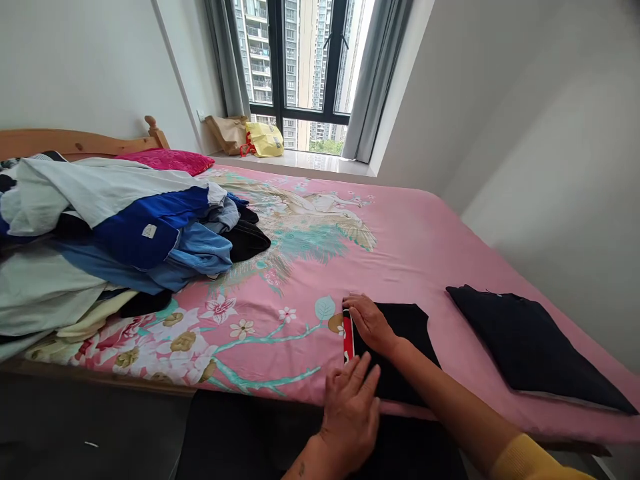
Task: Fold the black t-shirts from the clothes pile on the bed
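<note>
A folded black garment with a red and white strip along its left edge lies near the front edge of the bed. My right hand rests flat on its far left corner, fingers stretched toward the edge. Nearer to me, my left hand is over the garment's near left corner with its fingers apart; whether it presses on the cloth I cannot tell. Part of the garment is hidden under my right forearm. To the right lies another dark folded garment, apart from both hands.
A large heap of loose clothes covers the left of the bed, beside a magenta pillow. The pink flowered sheet reaches the wall. On the window sill stand a brown paper bag and a yellow bag.
</note>
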A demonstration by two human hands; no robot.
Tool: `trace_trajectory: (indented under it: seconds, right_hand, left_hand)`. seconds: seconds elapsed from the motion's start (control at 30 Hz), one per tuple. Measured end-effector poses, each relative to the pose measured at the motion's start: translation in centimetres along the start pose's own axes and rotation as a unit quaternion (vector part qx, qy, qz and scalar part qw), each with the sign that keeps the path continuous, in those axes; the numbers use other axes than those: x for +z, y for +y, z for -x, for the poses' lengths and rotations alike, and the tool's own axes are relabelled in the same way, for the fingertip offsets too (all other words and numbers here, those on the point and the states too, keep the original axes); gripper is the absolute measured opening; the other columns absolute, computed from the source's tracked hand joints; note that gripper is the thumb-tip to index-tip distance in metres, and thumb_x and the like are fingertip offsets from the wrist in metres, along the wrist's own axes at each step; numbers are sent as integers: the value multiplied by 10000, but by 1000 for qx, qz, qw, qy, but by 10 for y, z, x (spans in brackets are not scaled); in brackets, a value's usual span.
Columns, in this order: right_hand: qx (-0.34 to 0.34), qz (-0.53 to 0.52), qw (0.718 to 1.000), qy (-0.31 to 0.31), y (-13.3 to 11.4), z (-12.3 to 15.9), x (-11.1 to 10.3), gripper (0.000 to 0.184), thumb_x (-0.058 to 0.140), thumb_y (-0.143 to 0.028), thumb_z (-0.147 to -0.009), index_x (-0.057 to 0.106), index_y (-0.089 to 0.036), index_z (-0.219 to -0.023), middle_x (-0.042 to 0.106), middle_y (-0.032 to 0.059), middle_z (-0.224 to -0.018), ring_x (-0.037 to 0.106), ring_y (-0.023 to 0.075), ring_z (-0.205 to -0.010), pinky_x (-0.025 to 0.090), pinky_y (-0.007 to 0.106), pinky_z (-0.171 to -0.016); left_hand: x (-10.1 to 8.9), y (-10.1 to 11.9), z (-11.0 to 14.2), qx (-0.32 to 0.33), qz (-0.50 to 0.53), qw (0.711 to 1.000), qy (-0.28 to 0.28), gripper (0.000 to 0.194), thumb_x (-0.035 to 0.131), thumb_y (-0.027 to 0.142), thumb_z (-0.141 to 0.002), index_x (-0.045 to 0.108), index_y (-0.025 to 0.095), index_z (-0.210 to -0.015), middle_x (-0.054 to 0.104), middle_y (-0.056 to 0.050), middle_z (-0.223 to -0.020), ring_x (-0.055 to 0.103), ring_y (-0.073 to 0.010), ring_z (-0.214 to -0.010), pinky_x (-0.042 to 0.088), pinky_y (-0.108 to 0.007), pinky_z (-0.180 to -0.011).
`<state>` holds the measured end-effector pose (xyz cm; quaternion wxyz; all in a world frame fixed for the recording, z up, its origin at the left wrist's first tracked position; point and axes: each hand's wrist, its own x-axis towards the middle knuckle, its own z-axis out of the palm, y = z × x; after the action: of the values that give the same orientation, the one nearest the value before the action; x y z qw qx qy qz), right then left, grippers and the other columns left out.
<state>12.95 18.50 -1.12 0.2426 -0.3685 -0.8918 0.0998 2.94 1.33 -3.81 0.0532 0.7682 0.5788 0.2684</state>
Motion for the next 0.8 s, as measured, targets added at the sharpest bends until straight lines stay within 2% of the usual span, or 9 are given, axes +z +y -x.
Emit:
trace_trajectory:
  seconds: [0.1,0.17,0.27,0.33,0.43,0.5,0.57,0.67,0.8]
  right_hand:
    - [-59,-9,993,-100,5,25,-3,414,237,-334,-965,453,-225,-1301,435,29,-1389,274,154,-1345,139,398,-1131]
    - [-70,22,980,-185,14,27,2,467,254,-382,-954,334,-255,-1396,322,18,-1463,187,183,-1381,79,455,-1133]
    - [-7,53,971,-233,28,5,14,539,263,-438,-933,238,-252,-1438,194,31,-1509,111,222,-1398,6,528,-1110]
    - [56,39,965,-253,36,-18,18,555,307,-413,-912,249,-236,-1435,162,43,-1517,93,244,-1399,21,552,-1098]
    - [88,-2,950,-300,46,-49,12,568,434,-265,-816,360,-242,-1379,324,43,-1460,255,229,-1351,211,454,-1087]
    - [85,-14,943,-321,51,-61,4,623,494,-176,-719,419,-268,-1330,469,28,-1356,403,202,-1257,330,358,-1025]
    - [91,-12,938,-334,54,-68,-1,658,539,-148,-645,461,-292,-1282,519,24,-1292,455,213,-1201,368,349,-981]
    - [111,4,932,-345,52,-73,0,600,607,-191,-586,543,-283,-1176,539,60,-1242,463,281,-1173,360,443,-963]
    - [129,1,923,-363,43,-79,1,463,640,-184,-524,643,-230,-985,644,69,-1013,576,288,-982,430,431,-850]
  left_hand:
    - [11,1,8,52,-18,998,-28,595,423,338,-861,266,238,-1427,330,-23,-1466,275,-251,-1351,230,-509,-1074]
    - [20,-1,18,58,-40,997,-40,622,433,324,-852,249,189,-1431,328,-58,-1465,279,-258,-1349,228,-537,-1070]
    - [25,-1,27,49,-49,997,-36,580,450,313,-844,327,183,-1396,371,-80,-1443,336,-264,-1315,274,-535,-1047]
    - [22,-1,26,-8,-46,999,-11,478,453,302,-852,444,196,-1319,466,-88,-1374,416,-254,-1252,340,-477,-1013]
    - [14,-3,16,-134,-63,989,31,393,458,296,-858,534,151,-1215,569,-130,-1223,510,-260,-1119,404,-420,-923]
    - [8,-6,5,-194,-77,978,21,394,474,348,-851,557,139,-1175,600,-134,-1137,534,-275,-1041,401,-430,-888]
    - [1,-8,-8,-231,-78,970,-12,390,475,417,-844,591,155,-1108,619,-117,-1057,542,-278,-986,381,-439,-874]
    - [-8,-8,-23,-261,-72,960,-71,420,526,491,-783,627,147,-1003,628,-120,-978,540,-302,-958,355,-456,-860]
    - [-3,-7,-29,-282,-27,954,-102,289,595,399,-701,628,154,-851,640,-102,-911,551,-300,-924,353,-441,-839]
